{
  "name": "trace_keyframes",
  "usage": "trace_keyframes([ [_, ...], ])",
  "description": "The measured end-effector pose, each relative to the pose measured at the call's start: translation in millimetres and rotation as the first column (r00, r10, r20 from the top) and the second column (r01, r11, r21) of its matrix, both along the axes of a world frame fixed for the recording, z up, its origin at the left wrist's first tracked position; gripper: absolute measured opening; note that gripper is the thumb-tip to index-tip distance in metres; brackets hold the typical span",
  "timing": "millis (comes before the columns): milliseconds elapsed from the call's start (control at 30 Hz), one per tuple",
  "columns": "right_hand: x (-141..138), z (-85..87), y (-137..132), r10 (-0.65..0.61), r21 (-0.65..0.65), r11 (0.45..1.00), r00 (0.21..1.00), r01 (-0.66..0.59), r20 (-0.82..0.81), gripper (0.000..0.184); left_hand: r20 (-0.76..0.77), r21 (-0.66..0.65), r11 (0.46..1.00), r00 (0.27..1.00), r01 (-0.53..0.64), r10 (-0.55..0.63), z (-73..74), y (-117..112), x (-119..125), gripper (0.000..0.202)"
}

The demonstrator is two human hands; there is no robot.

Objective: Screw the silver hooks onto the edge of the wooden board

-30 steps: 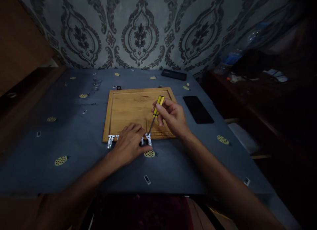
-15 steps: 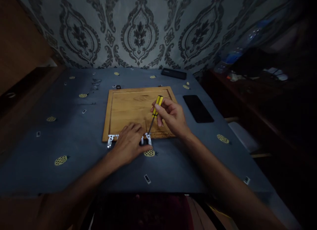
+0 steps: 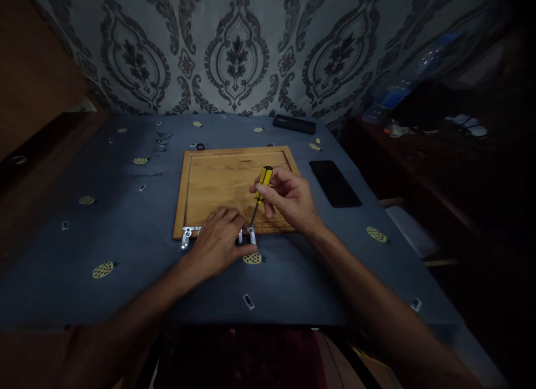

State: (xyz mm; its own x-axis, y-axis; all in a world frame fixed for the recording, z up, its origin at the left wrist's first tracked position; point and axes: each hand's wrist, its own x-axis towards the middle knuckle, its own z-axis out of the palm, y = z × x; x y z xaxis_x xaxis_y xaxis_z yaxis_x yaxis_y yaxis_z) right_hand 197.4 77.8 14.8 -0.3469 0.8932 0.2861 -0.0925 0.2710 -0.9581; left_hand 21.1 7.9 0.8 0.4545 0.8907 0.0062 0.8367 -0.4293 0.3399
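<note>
A yellow and black screwdriver (image 3: 264, 183) is pinched by its handle in the fingers of my right hand (image 3: 291, 202). It leans, with its tip down at the right end of a metal hook rail (image 3: 190, 233), where a hook (image 3: 252, 238) hangs over the edge. The rail runs along the near edge of a wooden panel (image 3: 221, 177) lying flat. My left hand (image 3: 221, 235) covers the rail's middle, fingers bent over the panel and thumb stretched toward the right hook. Whatever lies beneath that palm is hidden, and the screw under the tip is too small to make out.
Right of the panel lies a black phone (image 3: 335, 183); a dark phone-like object (image 3: 294, 124) is at the back. Small clear items (image 3: 162, 139) lie at the back left of the blue tablecloth (image 3: 125, 227). A plastic bottle (image 3: 396, 93) is on the dark side furniture.
The screwdriver's handle has dropped slightly and shifted a little left, with my right hand's fingers following it. My left hand and the panel stay in place.
</note>
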Motion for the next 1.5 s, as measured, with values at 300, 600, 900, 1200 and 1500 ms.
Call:
trace_keyframes([
  [300, 7.3, 2.1, 6.0, 0.055, -0.08, 0.995, 0.998, -0.055, -0.011, 0.038, -0.004, 0.024, 1.0, 1.0, 0.001, 0.0, -1.3, -0.4, 0.1, 0.038],
  [600, 3.2, -6.6, 8.5, 0.001, -0.061, 0.998, 0.999, -0.004, -0.048, 0.034, -0.027, 0.021, 1.0, 1.0, 0.004, -0.004, 0.5, 0.1, 0.2, 0.039],
  [900, 6.1, -5.1, 10.2, 0.028, -0.093, 0.995, 0.999, -0.032, -0.039, 0.039, -0.035, 0.0, 1.0, 0.999, 0.008, -0.008, 3.4, 0.0, 0.7, 0.039],
  [1200, 1.5, -8.8, 10.4, -0.021, -0.083, 0.996, 0.998, 0.016, -0.062, 0.04, -0.029, 0.016, 1.0, 1.0, 0.012, -0.012, 1.2, -0.4, -0.2, 0.037],
  [1500, 1.2, -7.6, 10.0, -0.192, -0.016, 0.981, 0.966, 0.192, -0.172, 0.038, -0.013, 0.024, 1.0, 1.0, 0.017, -0.017, 0.6, -0.3, -0.7, 0.038],
])
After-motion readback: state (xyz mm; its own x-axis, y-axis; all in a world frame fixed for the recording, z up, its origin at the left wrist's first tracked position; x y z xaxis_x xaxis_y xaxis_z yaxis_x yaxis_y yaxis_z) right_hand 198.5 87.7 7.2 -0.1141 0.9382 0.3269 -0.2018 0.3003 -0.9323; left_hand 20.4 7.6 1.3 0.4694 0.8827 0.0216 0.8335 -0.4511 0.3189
